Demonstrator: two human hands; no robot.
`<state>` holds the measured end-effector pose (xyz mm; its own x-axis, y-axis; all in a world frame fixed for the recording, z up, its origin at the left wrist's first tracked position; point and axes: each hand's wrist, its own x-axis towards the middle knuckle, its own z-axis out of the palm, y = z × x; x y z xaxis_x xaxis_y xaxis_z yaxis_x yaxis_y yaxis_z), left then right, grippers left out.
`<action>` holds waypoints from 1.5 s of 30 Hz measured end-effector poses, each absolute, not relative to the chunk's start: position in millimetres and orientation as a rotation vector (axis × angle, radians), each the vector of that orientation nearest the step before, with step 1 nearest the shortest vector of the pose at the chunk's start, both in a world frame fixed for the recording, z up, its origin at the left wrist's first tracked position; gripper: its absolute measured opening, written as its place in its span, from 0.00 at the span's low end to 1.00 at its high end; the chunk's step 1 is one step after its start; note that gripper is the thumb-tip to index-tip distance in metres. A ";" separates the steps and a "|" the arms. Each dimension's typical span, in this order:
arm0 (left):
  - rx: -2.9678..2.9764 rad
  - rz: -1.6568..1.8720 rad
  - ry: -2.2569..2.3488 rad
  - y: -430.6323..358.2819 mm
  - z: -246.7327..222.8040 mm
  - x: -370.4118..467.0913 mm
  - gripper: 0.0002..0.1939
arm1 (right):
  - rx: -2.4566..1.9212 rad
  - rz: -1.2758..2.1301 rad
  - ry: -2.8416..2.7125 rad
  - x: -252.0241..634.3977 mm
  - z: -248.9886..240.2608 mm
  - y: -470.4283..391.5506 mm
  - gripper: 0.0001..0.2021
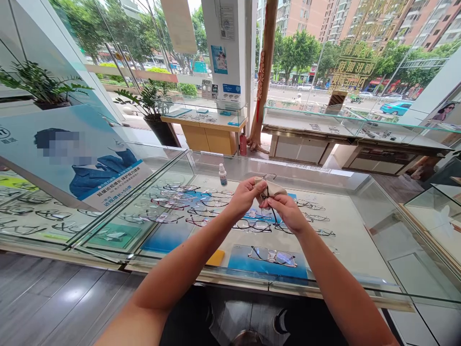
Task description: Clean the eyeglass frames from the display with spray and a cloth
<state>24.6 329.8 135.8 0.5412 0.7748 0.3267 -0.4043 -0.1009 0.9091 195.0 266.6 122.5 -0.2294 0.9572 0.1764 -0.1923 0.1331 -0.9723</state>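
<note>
Above the glass counter, my left hand (pixel 249 194) is closed on a beige cloth (pixel 275 188), its thumb pressed on the fold. A dark-framed pair of eyeglasses (pixel 265 196) sits partly wrapped in that cloth, mostly hidden by fingers. My right hand (pixel 286 211) pinches the dark frame close to the left fingertips; a thin temple arm hangs below. To the left of my hands, a small white bottle (pixel 223 176) stands upright on the counter top. Beneath the glass lie rows of eyeglasses, among them a pair with a thin metal frame (pixel 272 255) nearest me.
The glass display counter (pixel 360 259) runs across in front of me. A tilted poster board (pixel 108 178) stands on its left part. Farther back are more display cases (pixel 306 120), a potted plant (pixel 153 103), a wooden trunk (pixel 264 72) and a red fire extinguisher (pixel 243 144) by the windows.
</note>
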 end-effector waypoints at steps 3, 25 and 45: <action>1.347 1.040 0.331 334.4 137.9 23.9 0.26 | -0.864 1.310 -1.331 198.1 123.9 266.7 0.21; 1.245 0.977 0.269 331.0 145.1 23.4 0.26 | -0.867 1.279 -1.245 200.9 130.9 265.6 0.20; 1.291 0.973 0.291 323.7 146.1 23.2 0.25 | -0.834 1.302 -1.279 201.1 133.2 265.7 0.22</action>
